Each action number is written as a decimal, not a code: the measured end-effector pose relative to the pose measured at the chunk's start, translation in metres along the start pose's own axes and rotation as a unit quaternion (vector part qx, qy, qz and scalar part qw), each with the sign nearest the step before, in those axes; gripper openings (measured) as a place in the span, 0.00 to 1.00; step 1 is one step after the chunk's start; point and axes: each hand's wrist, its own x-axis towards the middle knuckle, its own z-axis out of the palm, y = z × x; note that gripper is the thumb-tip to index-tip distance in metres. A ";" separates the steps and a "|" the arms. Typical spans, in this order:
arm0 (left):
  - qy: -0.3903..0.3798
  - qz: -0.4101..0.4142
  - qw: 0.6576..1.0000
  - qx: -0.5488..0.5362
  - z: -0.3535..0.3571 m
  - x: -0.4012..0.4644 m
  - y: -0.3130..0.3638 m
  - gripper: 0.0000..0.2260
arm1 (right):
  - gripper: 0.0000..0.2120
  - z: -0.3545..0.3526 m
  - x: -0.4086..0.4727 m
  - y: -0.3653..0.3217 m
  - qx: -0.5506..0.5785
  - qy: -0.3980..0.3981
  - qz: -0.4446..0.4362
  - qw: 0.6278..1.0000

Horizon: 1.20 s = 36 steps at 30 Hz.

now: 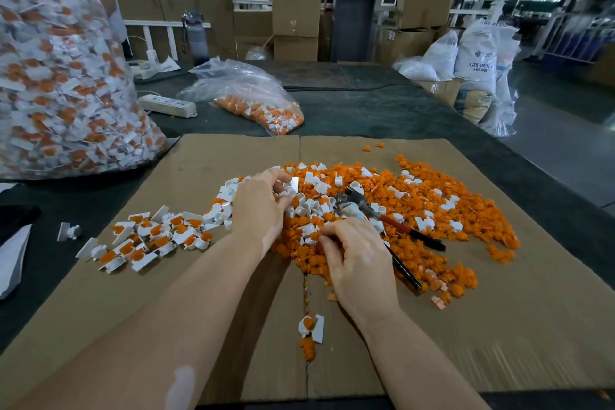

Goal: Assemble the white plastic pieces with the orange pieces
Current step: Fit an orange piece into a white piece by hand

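- Far left: big clear plastic bag [63, 76] stuffed with assembled white-and-orange pieces, sitting on the dark table [382, 110].
- Behind it, white power strip [167, 105] lying flat, long axis running left to right.
- Flat brown cardboard sheet [499, 326] covers the table front; all work sits on it.
- Left part of cardboard: cluster of finished white plastic pieces with orange inserts [156, 236], lying at mixed angles, flat tabs pointing every way; no common axis.
- One lone white piece [68, 231] off the cardboard on the table, left of that cluster.
- Left hand [263, 206] at the left edge of the main pile, fingers curled round several loose white plastic pieces [289, 188]; a flat white tab sticks up from the fingertips, pointing away from the person.
- One assembled piece [311, 326] lies alone near the cardboard seam, below the hands, tab end toward the right.
- Right hand [356, 260] palm down on the pile's near edge, thumb and forefinger pinching a small orange plastic piece [316, 236]; its orientation too small to tell.
- Centre to right: wide pile of loose orange plastic pieces [432, 210] mixed with white ones.
- Red-and-black handled pliers [382, 215] lie on the pile, metal head toward the upper left, handles toward the lower right.
- Back centre: smaller clear bag of orange and white parts [259, 106] on the table.
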 end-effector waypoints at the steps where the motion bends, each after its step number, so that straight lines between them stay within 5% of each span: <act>1: 0.013 -0.001 1.000 -0.012 -0.001 -0.002 0.001 0.12 | 0.03 0.000 0.000 0.000 0.000 -0.001 0.001 1.000; 20: -0.049 -0.052 0.954 -0.293 0.006 -0.068 -0.007 0.08 | 0.02 -0.002 -0.002 -0.001 0.038 -0.002 0.066 0.997; 36: -0.080 -0.073 0.954 -0.279 0.003 -0.069 -0.007 0.01 | 0.02 -0.006 -0.001 -0.001 0.122 -0.034 0.110 0.986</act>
